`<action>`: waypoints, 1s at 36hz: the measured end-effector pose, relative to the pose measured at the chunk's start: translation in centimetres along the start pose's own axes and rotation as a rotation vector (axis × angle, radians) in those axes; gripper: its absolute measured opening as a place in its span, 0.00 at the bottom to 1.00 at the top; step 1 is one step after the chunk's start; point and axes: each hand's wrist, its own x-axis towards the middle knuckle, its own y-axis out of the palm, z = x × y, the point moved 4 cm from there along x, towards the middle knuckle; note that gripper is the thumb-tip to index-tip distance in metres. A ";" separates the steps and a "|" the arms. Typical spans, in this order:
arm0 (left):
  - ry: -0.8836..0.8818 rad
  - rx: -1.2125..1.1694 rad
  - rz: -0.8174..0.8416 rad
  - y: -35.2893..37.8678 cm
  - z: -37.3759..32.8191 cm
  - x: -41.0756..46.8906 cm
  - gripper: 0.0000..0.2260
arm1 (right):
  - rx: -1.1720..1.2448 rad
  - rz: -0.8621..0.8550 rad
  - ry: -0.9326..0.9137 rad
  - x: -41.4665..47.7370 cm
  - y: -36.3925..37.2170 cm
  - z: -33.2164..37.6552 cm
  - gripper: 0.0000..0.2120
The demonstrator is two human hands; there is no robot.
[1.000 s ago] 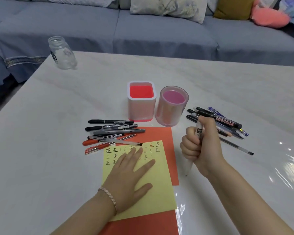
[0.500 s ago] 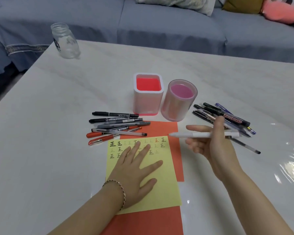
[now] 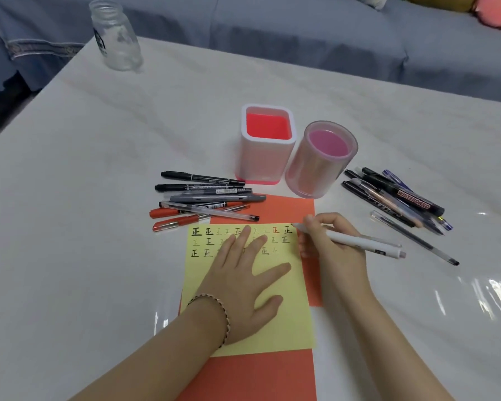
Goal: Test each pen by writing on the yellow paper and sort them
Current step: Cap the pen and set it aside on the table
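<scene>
White marble tabletop [image 3: 99, 198]. Beyond yellow paper sheet [image 3: 203, 285]: square white plastic holder [image 3: 265, 160], round translucent pink cup [image 3: 315, 175], bare floors showing. Left hand [image 3: 243, 285] flat on paper, fingers spread; right hand [image 3: 330, 250] pinches white plastic pen [image 3: 359, 243], tip at paper's far-right corner.

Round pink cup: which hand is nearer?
Right. The right hand, gripping a white pen, is just in front of the round pink cup; the left hand lies flat on the yellow paper, farther left.

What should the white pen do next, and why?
Probably touch the white pen down on a blank spot of the yellow paper and write. The right hand grips it for writing, tip at the paper's top right edge, and the left hand presses the sheet flat.
</scene>
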 end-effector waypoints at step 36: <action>-0.014 -0.012 -0.011 -0.1 -0.1 0.1 0.22 | -0.194 -0.267 -0.169 0.1 1.1 -2.0 0.18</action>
